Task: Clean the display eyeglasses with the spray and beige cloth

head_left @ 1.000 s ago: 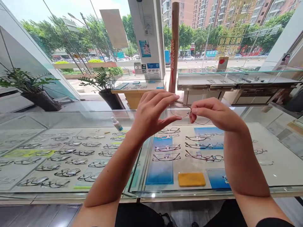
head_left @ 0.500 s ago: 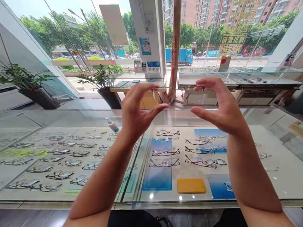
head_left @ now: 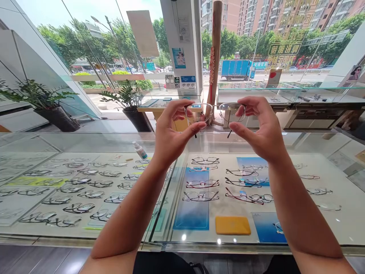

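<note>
A pair of thin metal-framed eyeglasses point(head_left: 204, 112) is held up in front of me, above the far edge of the glass display case. My left hand point(head_left: 170, 133) grips its left side, thumb near the lower rim and fingers at the upper outer corner. On the opposite side, my right hand point(head_left: 261, 133) pinches the frame in the same way. Dark temple tips show below the lenses, beside my thumbs. Fingers partly cover both outer ends of the frame.
Under the glass of the display case point(head_left: 196, 245) lie several rows of eyeglasses point(head_left: 78, 207), a yellow case point(head_left: 232, 225) and blue cards point(head_left: 191, 219). A small spray bottle point(head_left: 140, 150) stands at its back left. Beyond are potted plants point(head_left: 138, 118), a wooden post point(head_left: 216, 49) and another glass counter point(head_left: 256, 93).
The eyeglasses have tilted, so their temple tips now show below the lenses. My thumbs have come closer to the lower rims. Outside, the blue truck appears further right.
</note>
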A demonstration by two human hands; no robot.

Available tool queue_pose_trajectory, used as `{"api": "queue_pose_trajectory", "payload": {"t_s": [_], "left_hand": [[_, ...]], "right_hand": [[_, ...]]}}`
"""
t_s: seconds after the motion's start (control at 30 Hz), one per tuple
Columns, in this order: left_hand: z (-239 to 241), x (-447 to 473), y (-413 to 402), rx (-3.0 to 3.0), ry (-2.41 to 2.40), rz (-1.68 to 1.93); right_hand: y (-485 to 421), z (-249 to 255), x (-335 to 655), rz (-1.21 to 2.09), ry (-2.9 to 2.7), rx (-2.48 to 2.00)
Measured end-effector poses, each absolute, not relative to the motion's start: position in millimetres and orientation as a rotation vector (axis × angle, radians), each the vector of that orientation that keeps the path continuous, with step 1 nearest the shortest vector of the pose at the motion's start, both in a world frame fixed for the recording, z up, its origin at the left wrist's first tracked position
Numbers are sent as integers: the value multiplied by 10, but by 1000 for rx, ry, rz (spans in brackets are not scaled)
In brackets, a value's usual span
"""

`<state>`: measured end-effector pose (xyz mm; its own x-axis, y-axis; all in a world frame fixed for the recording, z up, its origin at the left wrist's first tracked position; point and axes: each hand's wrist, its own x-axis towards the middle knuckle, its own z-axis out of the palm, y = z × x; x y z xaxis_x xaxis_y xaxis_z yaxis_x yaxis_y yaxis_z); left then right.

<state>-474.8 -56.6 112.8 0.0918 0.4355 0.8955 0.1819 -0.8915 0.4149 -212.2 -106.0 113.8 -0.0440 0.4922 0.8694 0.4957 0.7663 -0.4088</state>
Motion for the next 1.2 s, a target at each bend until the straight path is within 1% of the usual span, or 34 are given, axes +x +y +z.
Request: {"api": "queue_pose_trajectory", "payload": {"t_s": [0.3,0.43,0.57,0.7,1.0,1.2], "left_hand": [[1081,-4754,-508,2007,694,1900],[1070,-4736,-501,1938,654,1892],[1067,-4698,-518,1882,601,1890],[1060,-4701,-528,1875,615,1903],[1060,-4758,-503,1934,735,1846],[1062,-4750,-493,1891,723,1873]], "right_hand": [[-1002,1022,-2309,30,-1514,-798],[-1034,1024,-2386,10,-1460,-779],[-1041,1011,-2450,67,-1431,-741],[-1047,1004,-2462,83,-1427,-721],[-1132,1060,-2400,-38,-1510,-738],[-1117,1060,-2381,4,-1492,-784]]}}
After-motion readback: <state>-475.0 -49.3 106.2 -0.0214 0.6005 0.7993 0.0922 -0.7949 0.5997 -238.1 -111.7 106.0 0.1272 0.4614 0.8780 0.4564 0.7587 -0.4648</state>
